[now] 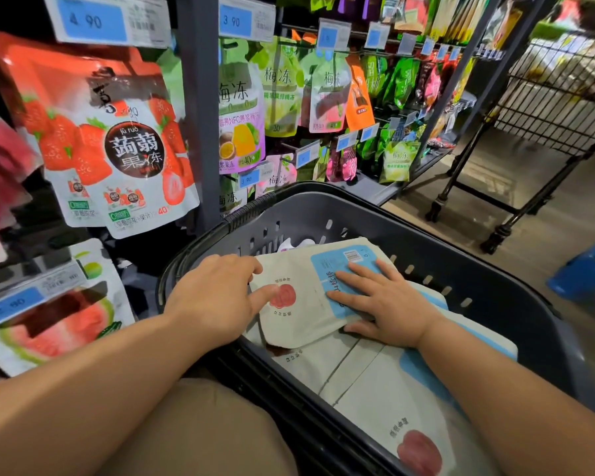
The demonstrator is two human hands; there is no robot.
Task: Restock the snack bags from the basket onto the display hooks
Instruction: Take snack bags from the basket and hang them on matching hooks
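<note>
A dark plastic basket (488, 269) sits in front of me, holding several flat white snack bags with blue panels and a red fruit print. The top bag (299, 276) lies across the pile. My left hand (217, 297) grips its left edge, thumb on the front near the red fruit. My right hand (382, 300) lies flat on the bag's blue panel, fingers straight. A second bag (385, 389) lies under it, nearer to me. The display hooks (327, 49) on the rack behind the basket carry hanging bags.
A strawberry jelly bag (117, 139) hangs at upper left beside a grey rack post (200, 108). Blue price tags (90, 18) sit above the hooks. A wire cart (547, 97) stands at right on the floor, a blue object (588, 273) beside it.
</note>
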